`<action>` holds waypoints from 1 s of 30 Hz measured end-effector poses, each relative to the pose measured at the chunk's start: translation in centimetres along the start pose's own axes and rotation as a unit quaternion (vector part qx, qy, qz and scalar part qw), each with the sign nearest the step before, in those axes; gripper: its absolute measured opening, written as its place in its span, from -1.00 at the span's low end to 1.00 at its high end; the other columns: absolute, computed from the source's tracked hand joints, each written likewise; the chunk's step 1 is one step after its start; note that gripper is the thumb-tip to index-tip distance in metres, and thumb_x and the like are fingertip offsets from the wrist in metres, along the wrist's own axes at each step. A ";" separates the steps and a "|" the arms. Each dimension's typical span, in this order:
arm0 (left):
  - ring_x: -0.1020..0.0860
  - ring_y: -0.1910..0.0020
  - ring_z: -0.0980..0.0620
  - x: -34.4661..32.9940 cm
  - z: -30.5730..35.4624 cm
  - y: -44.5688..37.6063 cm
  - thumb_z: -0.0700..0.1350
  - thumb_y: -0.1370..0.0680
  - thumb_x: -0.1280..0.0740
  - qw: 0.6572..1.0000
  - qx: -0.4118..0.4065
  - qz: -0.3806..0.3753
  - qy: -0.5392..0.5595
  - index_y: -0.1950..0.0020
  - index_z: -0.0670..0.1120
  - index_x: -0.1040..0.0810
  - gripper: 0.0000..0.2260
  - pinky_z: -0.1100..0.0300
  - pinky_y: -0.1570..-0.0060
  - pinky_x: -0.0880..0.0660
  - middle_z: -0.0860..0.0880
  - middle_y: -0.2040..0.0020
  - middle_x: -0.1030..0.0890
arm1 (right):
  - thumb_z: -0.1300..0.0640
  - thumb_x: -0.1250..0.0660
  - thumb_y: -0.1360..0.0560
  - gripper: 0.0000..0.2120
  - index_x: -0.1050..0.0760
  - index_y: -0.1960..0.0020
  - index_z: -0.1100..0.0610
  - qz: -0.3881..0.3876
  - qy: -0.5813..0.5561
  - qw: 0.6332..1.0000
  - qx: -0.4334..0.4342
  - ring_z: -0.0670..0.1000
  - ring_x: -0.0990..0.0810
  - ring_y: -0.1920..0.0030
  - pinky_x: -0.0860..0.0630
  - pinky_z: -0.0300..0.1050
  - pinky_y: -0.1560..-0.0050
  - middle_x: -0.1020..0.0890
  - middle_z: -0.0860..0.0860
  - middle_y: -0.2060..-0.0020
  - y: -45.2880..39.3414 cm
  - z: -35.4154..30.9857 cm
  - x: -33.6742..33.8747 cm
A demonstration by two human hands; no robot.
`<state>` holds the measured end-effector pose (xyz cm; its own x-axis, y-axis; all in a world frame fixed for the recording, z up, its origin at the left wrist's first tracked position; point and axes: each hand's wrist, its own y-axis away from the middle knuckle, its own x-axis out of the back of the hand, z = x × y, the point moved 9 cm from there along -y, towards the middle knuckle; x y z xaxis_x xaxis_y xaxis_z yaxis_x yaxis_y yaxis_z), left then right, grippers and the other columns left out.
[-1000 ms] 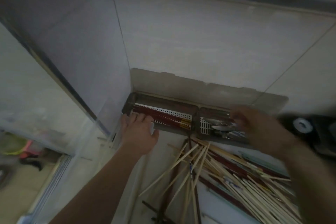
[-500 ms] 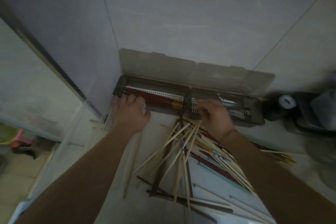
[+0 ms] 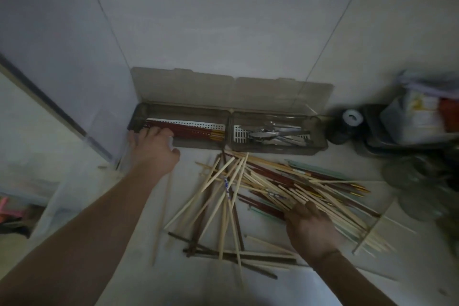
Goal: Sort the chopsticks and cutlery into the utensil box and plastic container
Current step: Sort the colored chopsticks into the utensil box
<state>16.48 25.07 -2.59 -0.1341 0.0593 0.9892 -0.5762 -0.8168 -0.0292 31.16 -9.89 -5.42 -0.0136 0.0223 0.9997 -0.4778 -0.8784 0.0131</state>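
Home kitchen, tiled wall [image 3: 223,20], cutlery [image 3: 275,133]

No text, brand, number or sign can be read here. The pale package [image 3: 419,107] at the right edge carries yellowish print, but it is too blurred to make out. One chopstick [image 3: 226,187] in the heap bears small blue markings, too small to tell.

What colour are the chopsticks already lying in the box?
Dark red chopsticks with gold tips, in the head view.
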 end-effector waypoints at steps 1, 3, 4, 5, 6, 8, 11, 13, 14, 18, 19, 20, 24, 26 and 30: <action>-0.39 -0.25 -0.13 0.0 0.0 0.0 0.01 -0.41 -0.34 1.000 0.000 -0.001 -0.002 -0.20 0.04 -0.53 -0.64 -0.17 -0.44 -0.04 -0.06 -0.16 -0.54 | 0.17 -0.42 -0.22 -0.94 -0.56 0.36 0.05 -0.019 0.010 1.000 -0.001 0.13 -0.53 0.29 -0.37 -0.13 0.43 -0.54 0.01 0.34 -0.1 -0.2 -0.1; -0.39 -0.24 -0.13 0.1 0.0 0.1 0.01 -0.40 -0.34 1.000 0.001 -0.001 -0.006 -0.20 0.05 -0.53 -0.64 -0.17 -0.44 -0.05 -0.06 -0.14 -0.55 | 0.17 -0.54 -0.12 -0.82 -0.55 0.38 0.05 -0.063 0.018 0.998 -0.017 0.12 -0.53 0.31 -0.37 -0.13 0.45 -0.54 0.01 0.36 0.1 -0.4 -0.6; -0.40 -0.24 -0.13 0.1 -0.1 0.1 0.01 -0.39 -0.35 1.000 0.001 -0.001 -0.007 -0.20 0.05 -0.53 -0.63 -0.17 -0.44 -0.05 -0.06 -0.13 -0.55 | 0.16 -0.57 -0.09 -0.78 -0.55 0.39 0.05 -0.083 0.012 0.996 -0.036 0.12 -0.53 0.32 -0.38 -0.13 0.47 -0.54 0.01 0.35 0.3 -0.3 -0.8; -0.40 -0.23 -0.13 0.1 -0.1 0.1 0.01 -0.39 -0.36 1.000 0.002 0.000 -0.006 -0.19 0.05 -0.53 -0.63 -0.16 -0.44 -0.05 -0.06 -0.13 -0.55 | 0.15 -0.59 -0.06 -0.75 -0.54 0.39 0.05 -0.098 0.008 0.994 -0.056 0.11 -0.53 0.33 -0.37 -0.14 0.50 -0.53 0.01 0.35 0.5 -0.1 -1.1; -0.40 -0.23 -0.13 0.1 -0.1 0.1 0.01 -0.38 -0.37 1.000 0.004 0.001 -0.005 -0.19 0.05 -0.53 -0.63 -0.16 -0.44 -0.05 -0.06 -0.12 -0.56 | 0.15 -0.60 -0.04 -0.73 -0.53 0.39 0.05 -0.106 0.005 0.992 -0.068 0.11 -0.53 0.34 -0.36 -0.15 0.53 -0.53 0.01 0.34 0.7 -0.1 -1.4; -0.39 -0.24 -0.13 0.2 -0.1 0.2 0.02 -0.39 -0.37 1.000 0.006 0.001 -0.005 -0.19 0.06 -0.53 -0.63 -0.16 -0.45 -0.04 -0.05 -0.13 -0.55 | 0.15 -0.61 -0.03 -0.71 -0.53 0.37 0.06 -0.124 0.003 0.989 -0.083 0.12 -0.54 0.33 -0.36 -0.14 0.58 -0.53 0.02 0.32 1.1 -0.2 -1.9; -0.38 -0.26 -0.12 0.2 0.0 0.2 0.03 -0.40 -0.37 1.000 0.007 -0.003 -0.003 -0.21 0.07 -0.52 -0.62 -0.16 -0.46 -0.02 -0.03 -0.15 -0.55 | 0.09 -0.62 -0.02 -0.67 -0.53 0.33 0.07 -0.140 0.005 0.987 -0.082 0.14 -0.54 0.31 -0.39 -0.10 0.60 -0.53 0.04 0.30 1.4 -0.4 -2.4; -0.37 -0.27 -0.11 0.3 0.0 0.1 0.03 -0.40 -0.38 1.000 0.007 -0.001 0.001 -0.21 0.07 -0.52 -0.62 -0.16 -0.46 -0.01 -0.02 -0.15 -0.55 | 0.03 -0.65 0.01 -0.61 -0.51 0.32 0.04 -0.150 -0.015 0.985 -0.079 0.12 -0.55 0.29 -0.41 -0.11 0.60 -0.52 0.00 0.33 1.3 -0.5 -2.1; -0.36 -0.27 -0.11 0.3 -0.1 0.1 0.04 -0.40 -0.37 1.000 0.008 -0.003 0.001 -0.21 0.07 -0.52 -0.62 -0.16 -0.46 0.00 -0.02 -0.15 -0.54 | 0.01 -0.66 0.01 -0.59 -0.50 0.32 0.02 -0.143 -0.022 0.986 -0.079 0.10 -0.55 0.30 -0.41 -0.12 0.60 -0.51 -0.03 0.35 1.2 -0.5 -1.6; -0.35 -0.30 -0.08 0.3 0.0 0.1 0.06 -0.41 -0.37 1.000 0.008 -0.006 0.002 -0.22 0.08 -0.51 -0.61 -0.17 -0.46 0.00 0.00 -0.17 -0.53 | 0.01 -0.52 -0.32 -0.72 -0.48 0.07 -0.03 -0.099 -0.073 0.986 -0.114 0.07 -0.57 0.41 -0.32 -0.16 0.50 -0.47 -0.07 0.44 -0.4 0.1 3.5; -0.35 -0.30 -0.08 0.4 0.0 0.1 0.06 -0.40 -0.37 1.000 0.008 -0.005 0.002 -0.22 0.08 -0.51 -0.61 -0.17 -0.46 0.00 0.00 -0.17 -0.53 | -0.02 -0.38 -0.47 -0.82 -0.46 -0.04 -0.06 -0.077 -0.094 0.983 -0.141 0.09 -0.60 0.33 -0.32 -0.14 0.44 -0.55 -0.04 0.37 -1.3 0.6 4.9; -0.34 -0.30 -0.07 0.4 0.0 0.1 0.06 -0.40 -0.38 1.000 0.009 -0.005 0.005 -0.22 0.09 -0.51 -0.61 -0.18 -0.46 0.01 0.01 -0.17 -0.53 | -0.03 -0.26 -0.55 -0.84 -0.46 -0.12 -0.08 -0.070 -0.140 0.975 -0.155 0.12 -0.62 0.24 -0.34 -0.12 0.38 -0.63 -0.02 0.26 -2.4 0.8 5.6; -0.32 -0.32 -0.07 0.2 -0.2 0.0 0.04 -0.39 -0.39 0.999 0.013 -0.004 0.029 -0.22 0.09 -0.51 -0.60 -0.18 -0.48 0.08 0.02 -0.18 -0.52 | 0.22 -0.17 -0.59 -0.69 -0.46 -0.31 0.07 -0.006 -0.249 0.962 -0.111 0.10 -0.59 -0.01 -0.46 -0.15 0.09 -0.61 0.08 -0.09 -8.6 -0.4 7.6; -0.31 -0.32 -0.06 0.0 -0.3 -0.1 0.05 -0.39 -0.39 0.999 0.016 -0.008 0.034 -0.22 0.10 -0.51 -0.61 -0.17 -0.48 0.11 0.02 -0.17 -0.51 | 0.41 -0.18 -0.48 -0.45 -0.36 -0.42 0.09 -0.041 -0.245 0.968 -0.043 0.07 -0.50 -0.18 -0.38 -0.24 -0.21 -0.45 0.06 -0.26 -12.5 -3.0 7.3; -0.30 -0.32 -0.04 0.1 -0.5 -0.1 0.07 -0.39 -0.38 0.999 0.016 0.000 0.037 -0.22 0.11 -0.50 -0.61 -0.18 -0.49 0.11 0.04 -0.17 -0.48 | 0.22 -0.34 -0.44 -0.48 -0.39 -0.38 0.01 -0.035 -0.214 0.974 0.064 0.12 -0.52 -0.16 -0.47 -0.04 -0.22 -0.46 0.06 -0.22 -19.4 -8.4 7.9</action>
<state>16.14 25.47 -2.55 -0.1941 0.1016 0.9757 -0.5501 -0.8348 -0.0226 32.92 11.35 2.01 0.3963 -0.0933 0.9134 -0.3510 -0.9346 0.0568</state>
